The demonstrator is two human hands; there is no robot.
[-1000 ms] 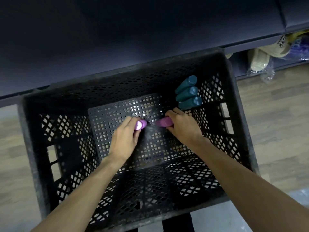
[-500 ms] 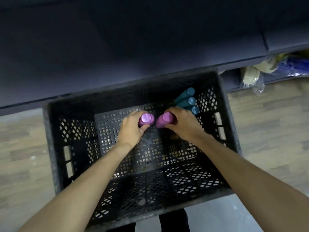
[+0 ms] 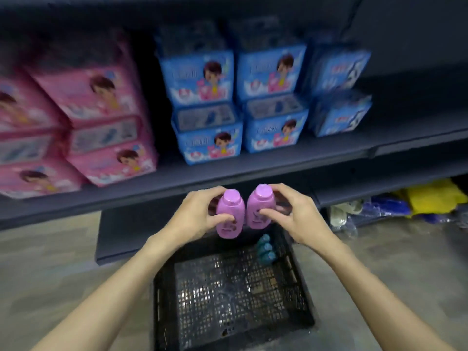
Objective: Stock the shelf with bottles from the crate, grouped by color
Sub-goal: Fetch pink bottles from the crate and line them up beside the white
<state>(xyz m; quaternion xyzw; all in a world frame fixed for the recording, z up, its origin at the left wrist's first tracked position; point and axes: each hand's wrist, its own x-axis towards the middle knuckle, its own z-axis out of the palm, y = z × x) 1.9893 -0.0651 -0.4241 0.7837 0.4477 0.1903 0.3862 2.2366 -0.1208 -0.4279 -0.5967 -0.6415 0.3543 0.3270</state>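
So the person's got a purple bottle in each hand, both held upright and side by side above the black crate (image 3: 228, 295) and just in front of the shelf (image 3: 228, 173) edge. The left hand (image 3: 195, 219) has its fingers (image 3: 202, 196) curled round the back of the left purple bottle (image 3: 230, 216) with the thumb pressed on the front label, and the right hand (image 3: 296, 214) grips the right purple bottle (image 3: 259, 206) the same way, thumb across the front and fingers clamped round the far side. The two bottles are near enough touching, caps up. Down in the crate, which sits on the floor under the hands, there are three teal bottles (image 3: 266, 248) lying together against its far right corner, and the rest of the mesh bottom shows through. On the shelf behind there's a stack of pink boxes (image 3: 101, 122) on the left and blue boxes (image 3: 240, 97) stacked two high in the middle and right, all a bit blurry so I can't read any print. Low on the right, under the shelf, some yellow and blue plastic-wrapped stuff (image 3: 417, 201) is lying on the floor; can't tell what it is.
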